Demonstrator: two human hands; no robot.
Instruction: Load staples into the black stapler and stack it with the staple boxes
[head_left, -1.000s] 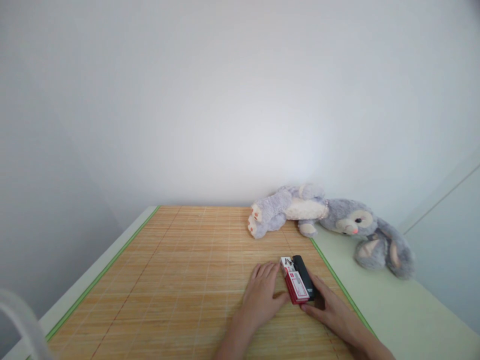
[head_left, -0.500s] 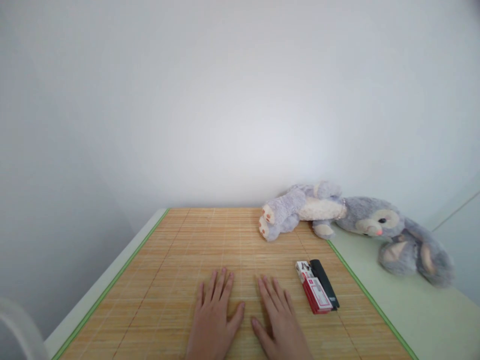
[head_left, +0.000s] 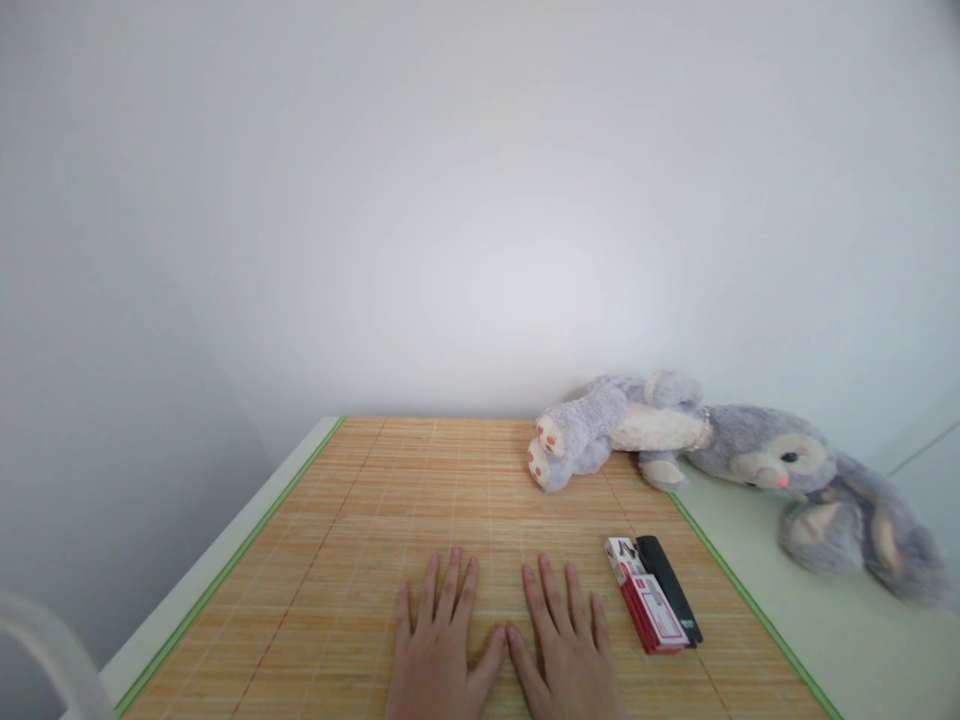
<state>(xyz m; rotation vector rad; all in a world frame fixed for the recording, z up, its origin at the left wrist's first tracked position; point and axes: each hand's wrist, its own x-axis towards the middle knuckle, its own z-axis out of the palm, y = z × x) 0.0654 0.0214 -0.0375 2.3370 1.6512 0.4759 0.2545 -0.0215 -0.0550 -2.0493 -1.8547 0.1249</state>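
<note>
My left hand (head_left: 442, 645) lies flat on the bamboo mat (head_left: 337, 600), palm down and fingers apart. Beside it rests my right hand (head_left: 566, 645), also flat with its fingers spread. The two thumb tips almost meet or touch; I cannot tell which. Neither hand holds anything. To the right of my right hand lie small red-and-white boxes (head_left: 654, 612), some of them stacked. Against their right side is a long black object (head_left: 669, 588) that looks like a stapler.
A grey plush rabbit (head_left: 761, 440) lies on its side along the back right, its feet over the mat and its ears on the pale tabletop (head_left: 862, 640). Behind stands a white wall (head_left: 480, 200). A blurred white curved object (head_left: 52, 650) shows at lower left.
The thumbs have come together and the right hand's fingers have spread more. The boxes, black object and rabbit appear slightly lower and further right as the view shifts.
</note>
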